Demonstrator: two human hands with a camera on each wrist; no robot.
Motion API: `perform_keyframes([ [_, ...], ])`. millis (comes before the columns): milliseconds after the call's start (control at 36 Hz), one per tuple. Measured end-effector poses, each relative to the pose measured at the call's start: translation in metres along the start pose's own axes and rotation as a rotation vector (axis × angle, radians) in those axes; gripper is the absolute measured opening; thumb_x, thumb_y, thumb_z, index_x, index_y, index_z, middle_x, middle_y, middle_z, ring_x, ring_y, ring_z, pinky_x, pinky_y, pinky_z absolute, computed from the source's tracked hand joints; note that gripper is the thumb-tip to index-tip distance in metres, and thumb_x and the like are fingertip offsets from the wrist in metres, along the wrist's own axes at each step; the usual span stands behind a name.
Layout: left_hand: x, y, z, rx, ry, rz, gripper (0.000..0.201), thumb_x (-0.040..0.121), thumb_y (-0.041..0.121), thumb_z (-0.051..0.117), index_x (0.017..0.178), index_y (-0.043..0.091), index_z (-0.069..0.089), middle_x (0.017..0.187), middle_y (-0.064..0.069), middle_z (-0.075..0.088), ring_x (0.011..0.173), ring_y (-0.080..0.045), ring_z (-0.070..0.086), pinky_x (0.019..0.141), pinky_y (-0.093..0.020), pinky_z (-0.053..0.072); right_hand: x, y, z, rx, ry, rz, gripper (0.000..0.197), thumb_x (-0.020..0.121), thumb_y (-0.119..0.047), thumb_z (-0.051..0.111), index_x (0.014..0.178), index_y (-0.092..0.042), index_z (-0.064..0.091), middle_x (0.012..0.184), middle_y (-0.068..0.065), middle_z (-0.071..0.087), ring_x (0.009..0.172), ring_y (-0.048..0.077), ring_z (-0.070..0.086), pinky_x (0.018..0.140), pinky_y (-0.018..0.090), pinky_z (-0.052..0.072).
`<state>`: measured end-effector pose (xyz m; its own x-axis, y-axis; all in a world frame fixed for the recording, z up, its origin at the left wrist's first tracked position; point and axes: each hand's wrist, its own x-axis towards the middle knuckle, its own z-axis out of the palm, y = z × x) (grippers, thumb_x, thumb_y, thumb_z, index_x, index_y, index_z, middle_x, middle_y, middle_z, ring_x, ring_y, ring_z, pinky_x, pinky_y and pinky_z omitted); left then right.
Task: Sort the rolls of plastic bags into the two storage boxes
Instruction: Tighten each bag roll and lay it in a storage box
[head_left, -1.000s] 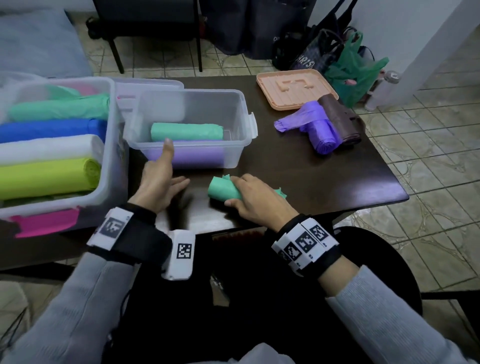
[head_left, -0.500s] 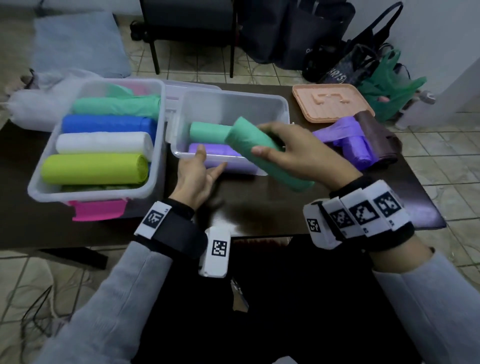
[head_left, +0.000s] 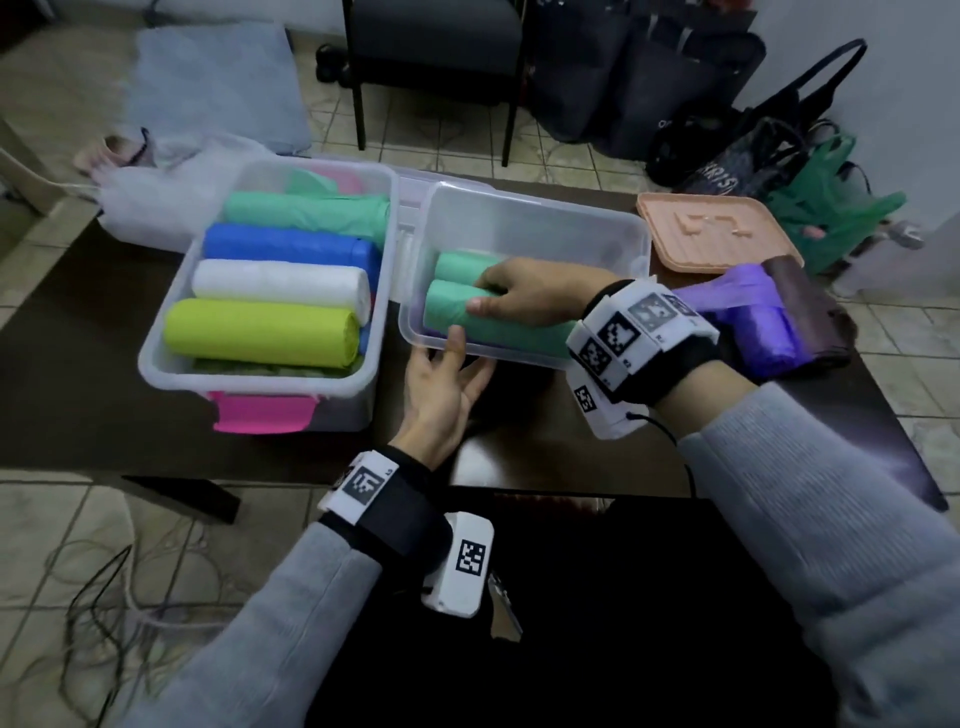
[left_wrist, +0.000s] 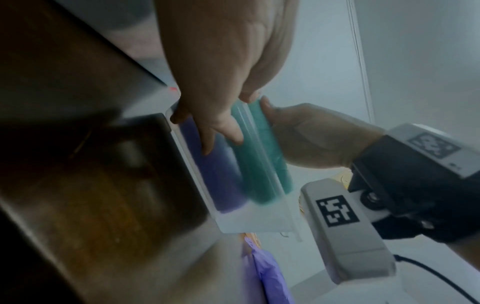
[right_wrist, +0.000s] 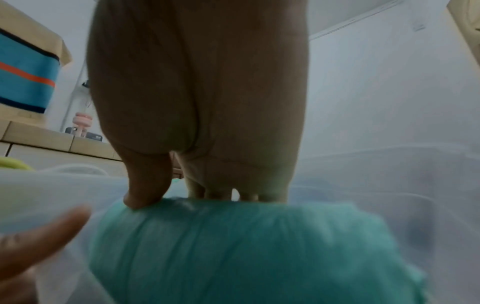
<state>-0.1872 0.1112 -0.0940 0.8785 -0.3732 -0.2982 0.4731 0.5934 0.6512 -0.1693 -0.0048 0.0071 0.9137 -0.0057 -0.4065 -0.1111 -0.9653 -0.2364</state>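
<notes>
Green roll (head_left: 457, 314), lifted from the worktop a second ago, is now lowered into the right box (head_left: 524, 358) at frame centre, gripped by the right hand (head_left: 524, 293). Left hand (head_left: 447, 387), fingers relaxed, steadies the box front.

A flat peach plastic lid (head_left: 719, 231) lies on the dark wooden counter (head_left: 78, 374) at its far right. Beyond it, on the tiled floor (head_left: 597, 166), stand black bags (head_left: 639, 78), a crumpled green plastic bag (head_left: 831, 218), a black-framed chair (head_left: 431, 47) and a grey mat (head_left: 218, 78).
</notes>
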Motion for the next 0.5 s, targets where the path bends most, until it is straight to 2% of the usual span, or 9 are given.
perform_keyframes([
  [111,0.001,0.000,-0.002,-0.011,-0.003,-0.010,0.039,0.100,0.012,0.039,0.138,0.008,0.038,0.110,-0.002,0.061,0.095,-0.020,0.062,0.079,-0.027,0.056,0.008,-0.005,0.007,-0.012,-0.028,0.027,0.043,0.101,-0.037,0.036,0.129,-0.007,0.050,0.132,0.013,0.051,0.119,0.026,0.048,0.080,0.024,0.030],
  [194,0.002,-0.001,-0.003,-0.023,-0.005,-0.015,0.039,0.099,0.010,0.040,0.139,0.007,0.038,0.105,-0.001,0.063,0.087,-0.016,0.066,0.079,-0.025,0.056,0.013,-0.006,0.009,0.097,-0.008,0.050,0.043,0.100,-0.035,0.040,0.137,-0.012,0.040,0.139,0.011,0.048,0.124,0.024,0.046,0.094,0.025,0.033],
  [250,0.002,-0.001,-0.005,-0.018,-0.009,-0.015,0.040,0.099,0.011,0.041,0.139,0.007,0.038,0.104,0.000,0.064,0.084,-0.014,0.068,0.078,-0.024,0.057,0.015,-0.005,0.009,0.161,0.002,0.064,0.046,0.099,-0.036,0.044,0.139,-0.015,0.035,0.140,0.009,0.048,0.124,0.023,0.047,0.097,0.026,0.033],
  [333,0.002,-0.001,-0.005,-0.006,-0.011,-0.014,0.039,0.099,0.010,0.041,0.138,0.008,0.039,0.101,0.002,0.065,0.083,-0.013,0.068,0.080,-0.024,0.056,0.017,-0.004,0.009,0.176,0.002,0.068,0.041,0.098,-0.037,0.044,0.133,-0.014,0.041,0.135,0.007,0.051,0.116,0.020,0.049,0.088,0.024,0.034],
  [417,0.002,-0.001,-0.004,0.001,-0.007,-0.009,0.038,0.099,0.010,0.041,0.137,0.008,0.040,0.102,0.002,0.065,0.086,-0.014,0.066,0.080,-0.025,0.055,0.018,-0.003,0.010,0.181,-0.003,0.053,0.035,0.100,-0.035,0.041,0.125,-0.012,0.047,0.128,0.007,0.054,0.102,0.016,0.047,0.082,0.023,0.032],
  [500,0.001,0.000,-0.002,0.002,0.003,-0.002,0.038,0.098,0.009,0.042,0.136,0.008,0.041,0.103,0.001,0.064,0.085,-0.012,0.067,0.082,-0.025,0.054,0.017,-0.002,0.013,0.213,0.031,0.054,0.036,0.100,-0.038,0.040,0.123,-0.012,0.050,0.128,0.007,0.055,0.107,0.018,0.049,0.082,0.023,0.032],
])
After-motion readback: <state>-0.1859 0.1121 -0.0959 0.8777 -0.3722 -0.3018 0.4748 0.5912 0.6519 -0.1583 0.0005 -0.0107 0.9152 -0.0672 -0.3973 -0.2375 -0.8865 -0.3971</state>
